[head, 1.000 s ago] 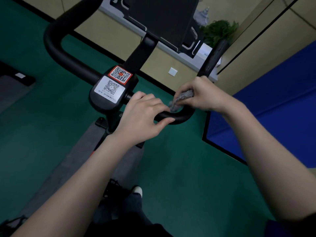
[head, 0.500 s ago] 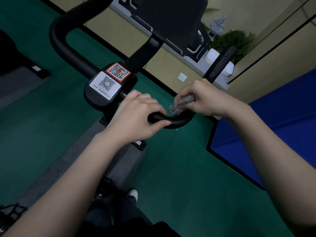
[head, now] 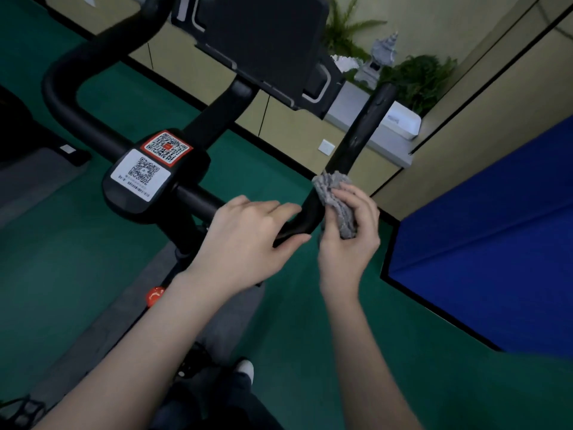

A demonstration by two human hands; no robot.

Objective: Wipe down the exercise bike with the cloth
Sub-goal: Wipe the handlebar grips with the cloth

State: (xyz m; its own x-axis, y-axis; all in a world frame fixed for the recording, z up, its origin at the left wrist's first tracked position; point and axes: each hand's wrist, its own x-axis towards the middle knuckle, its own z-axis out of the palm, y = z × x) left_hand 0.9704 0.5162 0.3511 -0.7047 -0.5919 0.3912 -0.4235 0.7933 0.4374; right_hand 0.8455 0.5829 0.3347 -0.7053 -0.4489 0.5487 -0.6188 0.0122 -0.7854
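Observation:
The exercise bike's black handlebar curves across the view, with a centre block carrying two QR code stickers and a dark screen holder above it. My left hand grips the bend of the right handlebar from above. My right hand sits just right of that bend, palm turned toward me, holding a crumpled grey cloth. The cloth's upper end touches the right side of the bar where it turns upward.
A green floor lies below, with a grey mat under the bike and a red knob on the frame. A blue mat lies at right. Beige cabinets, a grey ledge and potted plants stand behind. My shoe shows below.
My right hand has come off the top of the bar and turned palm-up beside it, so the cloth now presses the bar's right side. The view has tilted upward.

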